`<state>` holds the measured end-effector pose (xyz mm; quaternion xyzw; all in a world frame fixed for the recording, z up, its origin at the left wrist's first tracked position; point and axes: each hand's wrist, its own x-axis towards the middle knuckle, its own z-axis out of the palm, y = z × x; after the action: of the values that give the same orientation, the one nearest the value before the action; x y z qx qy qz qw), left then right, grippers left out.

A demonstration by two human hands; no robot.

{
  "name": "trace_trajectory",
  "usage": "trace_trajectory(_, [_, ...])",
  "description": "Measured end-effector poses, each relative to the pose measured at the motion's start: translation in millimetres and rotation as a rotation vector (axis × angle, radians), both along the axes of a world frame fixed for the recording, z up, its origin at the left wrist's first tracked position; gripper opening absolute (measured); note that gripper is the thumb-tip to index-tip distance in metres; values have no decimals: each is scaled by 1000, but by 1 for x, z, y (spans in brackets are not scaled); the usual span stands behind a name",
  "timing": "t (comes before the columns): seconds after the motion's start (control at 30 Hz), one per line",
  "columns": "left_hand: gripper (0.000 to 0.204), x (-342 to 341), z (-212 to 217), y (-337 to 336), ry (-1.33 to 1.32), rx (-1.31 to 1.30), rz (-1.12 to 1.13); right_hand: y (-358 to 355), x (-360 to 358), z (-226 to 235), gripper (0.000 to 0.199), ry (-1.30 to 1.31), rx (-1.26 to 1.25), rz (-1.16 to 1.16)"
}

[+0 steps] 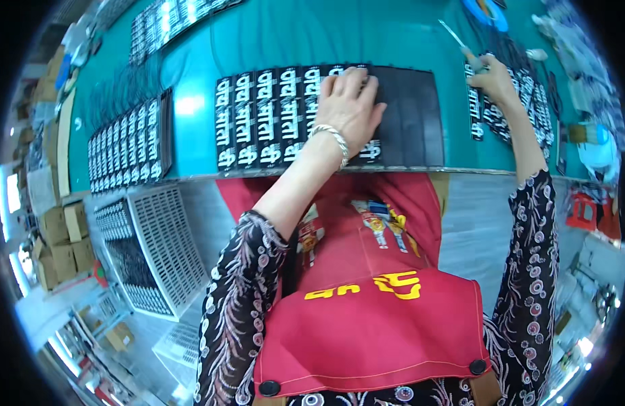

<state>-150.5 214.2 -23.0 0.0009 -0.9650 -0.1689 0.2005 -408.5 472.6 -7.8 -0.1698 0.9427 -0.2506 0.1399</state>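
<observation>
My left hand [351, 108] lies with fingers stretched out on a row of flat black strips with white cut-out characters [265, 118], set side by side along the table's front edge. Right of that hand the row continues as plain black strips [411, 115]. My right hand [494, 80] is closed around the handle of a thin screwdriver-like tool [455, 34], whose metal shaft points up and to the left. Just below the right hand lies a single lettered strip [475, 111], beside a loose pile of similar strips [527, 111] with dark wires.
The green table [285, 40] bears a stack of lettered strips [126, 145] at left and another batch [177, 24] farther back, with thin wires trailing. A blue ring-shaped roll [486, 15] and a brush [587, 133] sit at right. White plastic crates [167, 250] stand on the floor at left.
</observation>
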Motion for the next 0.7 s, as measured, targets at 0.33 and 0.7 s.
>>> trace_trajectory(0.33, [39, 37, 9, -25, 26, 53, 5, -3, 23, 0, 42, 189, 256, 198])
trace_trajectory(0.7, [40, 64, 24, -51, 23, 32, 52, -34, 42, 14, 26, -226, -104, -95])
